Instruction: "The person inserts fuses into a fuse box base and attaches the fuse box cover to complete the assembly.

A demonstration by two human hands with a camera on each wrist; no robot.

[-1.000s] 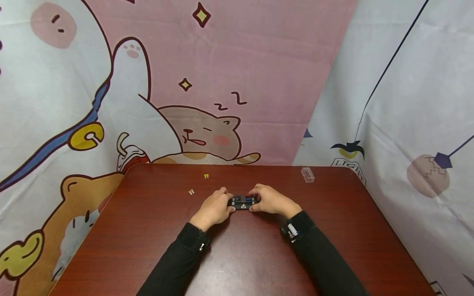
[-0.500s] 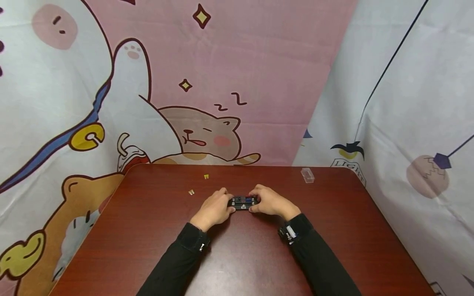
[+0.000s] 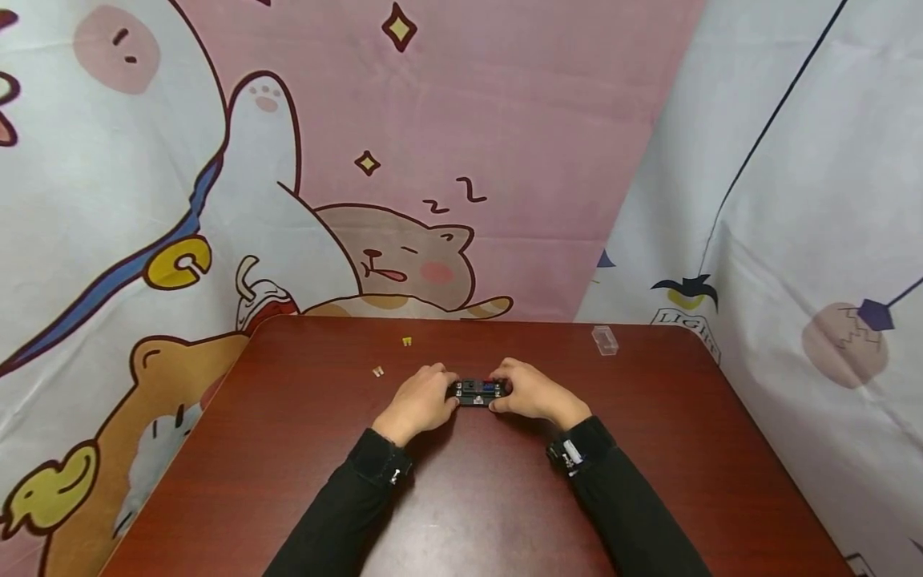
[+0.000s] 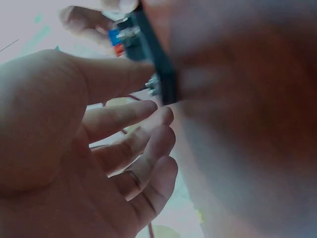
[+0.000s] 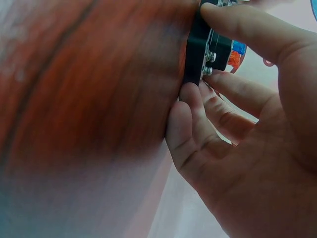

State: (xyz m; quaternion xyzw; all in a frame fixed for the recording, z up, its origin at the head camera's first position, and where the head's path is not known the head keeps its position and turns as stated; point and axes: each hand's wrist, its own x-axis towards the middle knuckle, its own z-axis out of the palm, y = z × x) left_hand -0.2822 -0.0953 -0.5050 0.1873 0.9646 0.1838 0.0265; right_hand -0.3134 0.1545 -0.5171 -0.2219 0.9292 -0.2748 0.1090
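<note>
"While I have the head view up, where's the module point(image 3: 479, 388), and how is it held?"

"It's between the hands, at the table point(image 3: 461, 497); I can't tell whether it rests there or hangs just above. The left hand point(image 3: 418, 403) pinches its left end and the right hand point(image 3: 537, 393) its right, thumbs on the near side. I see both grips spread only as far as the module's width."

"How do I do this step well?"

"I read it as steadying. I'd match the pinch at both ends so the module sits level, with fingertips low, off the blue part point(image 5: 239, 47) and orange part point(image 5: 234, 59); pressure there could shift something. I'd also mind the screws point(image 5: 208, 72)."

"Anything loose about?"

"Beyond the module and to its left I have the yellow pieces point(image 3: 407, 341) and pale pieces point(image 3: 378, 372). The clear box point(image 3: 605, 340) is well to its right, farther off."

"Any writing?"

"On the backdrop point(image 3: 534, 120) beyond the module, a banner point(image 3: 687, 324) to its right reads LIGHT, and I make out two Z marks point(image 3: 472, 191) above it. The pale mark point(image 3: 479, 401) on the module's near side is too small for me. I can read no brand."
</note>
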